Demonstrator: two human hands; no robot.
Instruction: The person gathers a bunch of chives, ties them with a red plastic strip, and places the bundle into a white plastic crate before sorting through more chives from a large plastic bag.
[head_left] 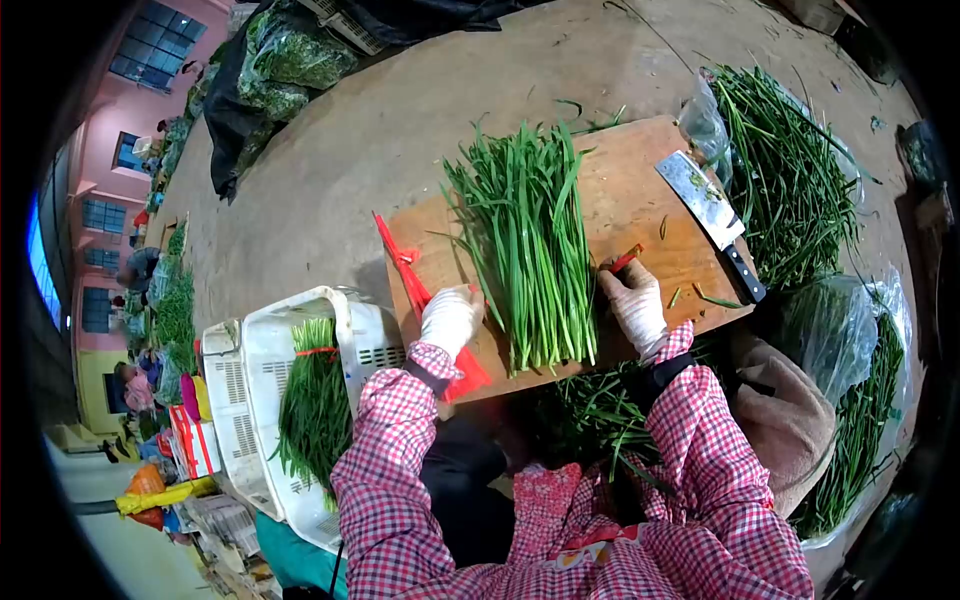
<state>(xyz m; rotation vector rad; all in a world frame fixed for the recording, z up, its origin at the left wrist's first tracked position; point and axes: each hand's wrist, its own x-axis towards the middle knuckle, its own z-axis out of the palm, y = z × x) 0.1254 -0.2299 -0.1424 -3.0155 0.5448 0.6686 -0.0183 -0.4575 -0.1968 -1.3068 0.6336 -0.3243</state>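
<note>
A bunch of garlic chives (535,240) lies lengthwise on a wooden board (625,210), its pale cut ends toward me. My left hand (450,318), in a white glove with bare fingertips, is closed at the bunch's left side, a bit of red showing at its fingertips. Under and beside that hand lie several red strips (402,262). On the other side of the bunch, my right hand (635,303), gloved the same way, pinches the end of a red tie strip (627,258). Whether the strip runs beneath the chives is hidden.
A cleaver (708,215) rests on the board's right side. White plastic crates (335,310) stand at left, with a tied chive bunch (315,400) inside. Loose greens in plastic bags (780,170) lie at right, near a brown cloth (780,410). People work far left.
</note>
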